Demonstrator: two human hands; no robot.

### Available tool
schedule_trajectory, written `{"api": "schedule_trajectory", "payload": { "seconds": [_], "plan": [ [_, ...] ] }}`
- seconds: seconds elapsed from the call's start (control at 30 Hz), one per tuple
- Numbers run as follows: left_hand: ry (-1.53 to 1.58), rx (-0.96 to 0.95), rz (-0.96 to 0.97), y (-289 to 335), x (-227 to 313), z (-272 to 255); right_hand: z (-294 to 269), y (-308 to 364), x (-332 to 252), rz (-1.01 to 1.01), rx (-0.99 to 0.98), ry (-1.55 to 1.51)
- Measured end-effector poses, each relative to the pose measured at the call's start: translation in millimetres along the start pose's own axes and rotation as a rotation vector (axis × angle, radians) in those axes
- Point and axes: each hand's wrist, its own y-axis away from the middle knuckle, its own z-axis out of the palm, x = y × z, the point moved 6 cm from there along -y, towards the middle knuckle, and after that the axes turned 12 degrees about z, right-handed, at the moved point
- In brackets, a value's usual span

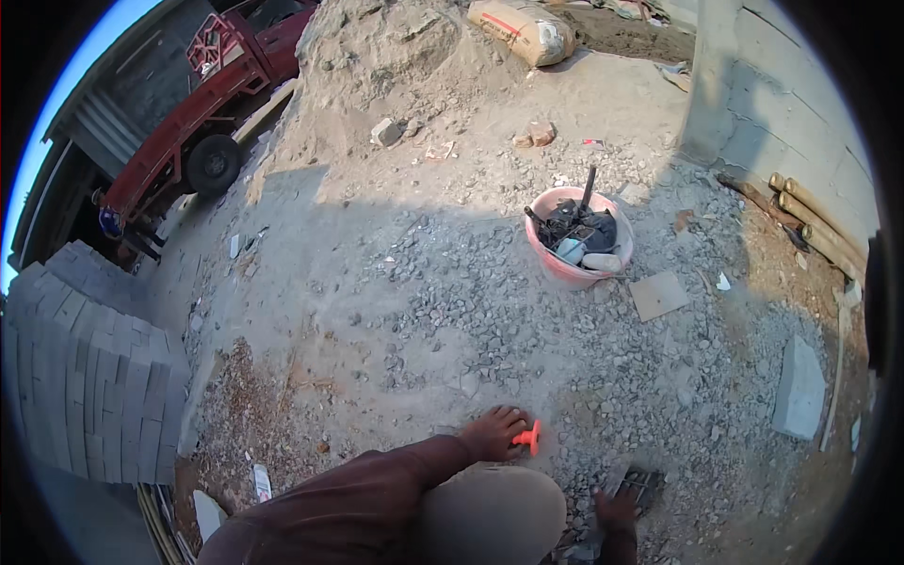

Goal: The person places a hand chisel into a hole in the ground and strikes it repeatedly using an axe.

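My left hand [492, 433] is closed, palm down, on a bright orange plastic piece with a round flange [530, 438]. The flange sticks out to the right of my fingers, and whatever lies under the palm is hidden. Lower and to the right, my right hand [614, 509] grips a dark, blocky object [642, 486], held low over the gravel. Shadow and blur keep me from telling its exact kind. Between my two hands, my knee [494, 518] covers part of the ground.
A pink bucket of dark scraps and stones [565, 273] stands ahead, beside a flat tile piece [658, 296]. Grey blocks [94, 367] are stacked at left, near a red truck [179, 132] and a person [113, 223]. A sand heap [377, 66] and filled sack [527, 31] lie farther off.
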Motion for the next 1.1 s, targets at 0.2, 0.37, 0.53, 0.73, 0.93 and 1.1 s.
{"api": "schedule_trajectory", "payload": {
  "seconds": [0.2, 0.37, 0.53, 0.73, 0.93, 1.1],
  "plan": [
    [0.001, 0.042, -0.015, 13, 3, -14, 16, -32, 0, -0.241, -0.014, -0.141],
    [0.037, 0.068, -0.029, 6, 2, -8, 33, -52, 20, -0.349, 0.014, -0.186],
    [0.060, 0.078, 0.002, -10, 2, -7, 31, -74, 49, -0.310, 0.168, -0.114],
    [0.049, 0.051, -0.041, 8, -1, -6, 26, -59, 15, -0.203, -0.174, -0.188],
    [0.046, 0.045, -0.038, 8, -2, -4, 32, -54, 19, -0.239, -0.136, -0.058],
    [0.046, 0.024, -0.042, -4, -1, -5, 35, -81, 43, -0.275, -0.063, -0.106]
  ]
}}
